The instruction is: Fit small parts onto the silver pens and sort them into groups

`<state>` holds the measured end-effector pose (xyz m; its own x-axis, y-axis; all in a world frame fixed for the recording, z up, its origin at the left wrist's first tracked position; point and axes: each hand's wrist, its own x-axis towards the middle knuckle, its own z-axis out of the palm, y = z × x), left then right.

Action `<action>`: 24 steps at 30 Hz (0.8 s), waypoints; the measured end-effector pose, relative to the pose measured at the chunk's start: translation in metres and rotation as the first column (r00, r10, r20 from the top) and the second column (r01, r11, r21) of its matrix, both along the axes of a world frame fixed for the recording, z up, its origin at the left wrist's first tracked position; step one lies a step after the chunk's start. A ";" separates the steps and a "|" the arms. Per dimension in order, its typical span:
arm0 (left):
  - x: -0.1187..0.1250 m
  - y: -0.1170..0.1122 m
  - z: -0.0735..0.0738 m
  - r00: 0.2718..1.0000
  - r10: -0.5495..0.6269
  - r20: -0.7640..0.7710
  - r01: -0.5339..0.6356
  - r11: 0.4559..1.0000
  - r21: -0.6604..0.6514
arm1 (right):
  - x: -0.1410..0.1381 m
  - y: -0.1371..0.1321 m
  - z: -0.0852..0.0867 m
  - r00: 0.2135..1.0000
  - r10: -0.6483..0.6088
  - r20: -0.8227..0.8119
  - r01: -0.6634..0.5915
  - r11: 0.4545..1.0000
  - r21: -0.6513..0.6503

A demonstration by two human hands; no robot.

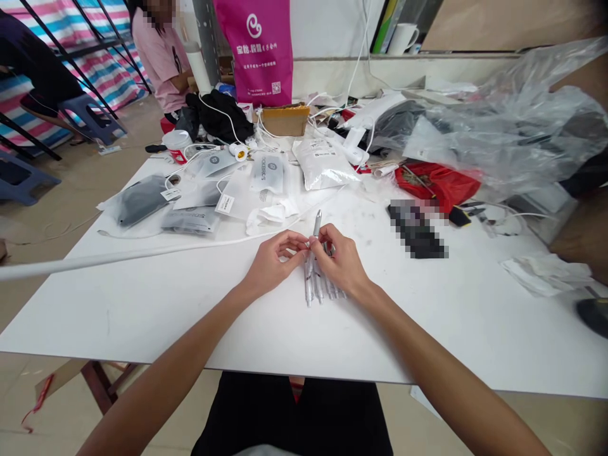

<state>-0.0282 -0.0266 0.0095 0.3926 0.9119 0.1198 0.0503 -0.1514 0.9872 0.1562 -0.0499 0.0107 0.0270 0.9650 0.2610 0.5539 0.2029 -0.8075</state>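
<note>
Both hands meet over the middle of the white table (142, 304). My left hand (273, 258) pinches with fingers together at the top of a bunch of several silver pens (317, 285). My right hand (341, 259) curls over the same bunch and holds it against the table. One silver pen (316, 223) sticks up beyond the fingers, pointing away from me. The lower pen ends show below my right palm.
Packaged items in clear and white bags (190, 202) lie at the left back, with white cables. A magenta bag (256, 47), a cardboard box (284, 119), red cloth (439, 183) and crumpled plastic sheeting (517, 120) crowd the back. A person in pink (161, 57) sits at far left.
</note>
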 end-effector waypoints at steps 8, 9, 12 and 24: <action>-0.003 0.004 0.004 0.997 0.079 0.026 -0.080 0.996 0.034 | 0.012 -0.001 0.005 0.981 0.179 0.081 -0.181 0.983 0.026; -0.003 0.005 0.005 0.995 0.078 0.061 -0.079 0.997 0.022 | 0.014 -0.001 0.006 0.966 0.210 0.148 -0.217 0.976 0.032; -0.003 0.005 0.006 0.984 0.092 0.151 -0.092 0.996 -0.007 | 0.019 0.000 0.004 0.919 0.248 0.305 -0.275 0.960 0.048; -0.007 0.005 0.005 0.994 0.107 0.014 -0.108 0.990 0.086 | 0.020 0.003 -0.002 0.852 0.210 0.480 -0.286 0.954 0.090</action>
